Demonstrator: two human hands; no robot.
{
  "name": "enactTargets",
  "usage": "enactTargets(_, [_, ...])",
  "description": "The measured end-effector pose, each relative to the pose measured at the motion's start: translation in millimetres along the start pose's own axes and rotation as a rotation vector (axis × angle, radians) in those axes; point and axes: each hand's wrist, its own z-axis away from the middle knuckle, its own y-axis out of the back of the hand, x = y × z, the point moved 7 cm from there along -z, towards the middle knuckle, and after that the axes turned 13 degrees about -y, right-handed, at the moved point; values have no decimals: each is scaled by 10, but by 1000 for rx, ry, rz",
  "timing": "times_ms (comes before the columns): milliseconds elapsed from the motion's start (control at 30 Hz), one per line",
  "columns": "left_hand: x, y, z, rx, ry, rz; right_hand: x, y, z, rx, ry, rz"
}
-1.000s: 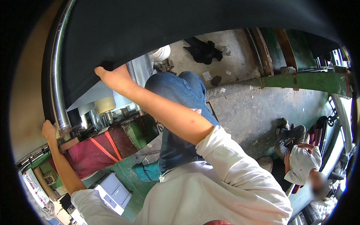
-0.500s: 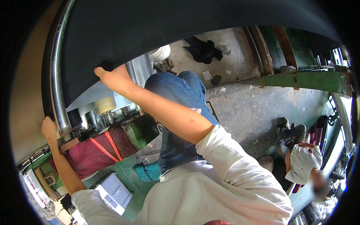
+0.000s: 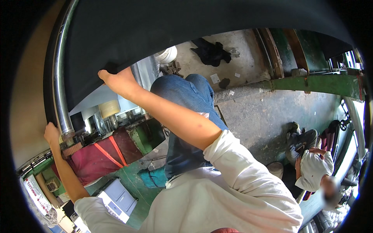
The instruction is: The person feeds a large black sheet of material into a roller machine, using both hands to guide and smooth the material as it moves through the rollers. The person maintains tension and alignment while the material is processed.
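Note:
A wide sheet of black material [image 3: 128, 35] spans the upper part of the view. Its lower edge is in my right hand [image 3: 120, 82], which is closed there with the thumb toward the left; the fingertips are hidden by the sheet. A shiny metal roller [image 3: 58, 77] runs down the sheet's left side. Beside the roller's lower end, my left hand [image 3: 51, 134] is closed on the black sheet's narrow left edge, where a tan surface [image 3: 29, 89] borders it. Some left fingers are out of sight behind that edge.
Below the roller lies a dark red cover [image 3: 91, 163] with orange straps on a green machine. A grey-white box [image 3: 120, 198] stands on the floor near my left arm. A green beam [image 3: 318, 82] crosses at right. Another person [image 3: 314, 167] sits at lower right. Black cloth [image 3: 211, 52] lies ahead.

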Motion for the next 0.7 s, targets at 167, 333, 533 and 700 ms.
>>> enactTargets(167, [-104, -109, 14, 10, 21, -20, -82, 6, 49, -28, -12, 2])
enactTargets(333, [219, 375, -2, 103, -11, -29, -11, 21, -2, -29, -57, -20])
enactTargets(533, [9, 87, 42, 80, 13, -24, -58, 17, 27, -8, -17, -24])
enactTargets(700, [161, 269, -54, 140, -36, -33, -53, 18, 7, -4, 24, -6])
